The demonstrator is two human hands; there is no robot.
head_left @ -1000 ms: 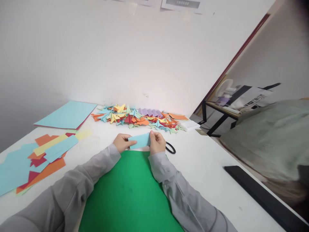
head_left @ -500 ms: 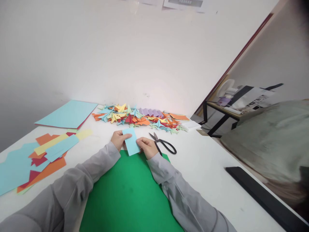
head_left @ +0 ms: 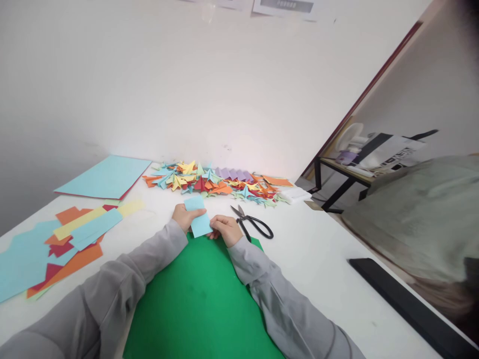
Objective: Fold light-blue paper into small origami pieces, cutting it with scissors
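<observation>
Near the far edge of the green sheet [head_left: 202, 299], gripping light-blue paper [head_left: 198, 222] with left hand [head_left: 181, 217], pinching its lower corner with right hand [head_left: 228, 230]; apparently adjusting its angle, probably calling next for careful edge alignment.

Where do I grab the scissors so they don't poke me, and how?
Probably by the scissors' big black handle loop, coming from the right. They lie flat and partly open, with pointed blades facing away from you, and your right hand is close by on the left.
</observation>
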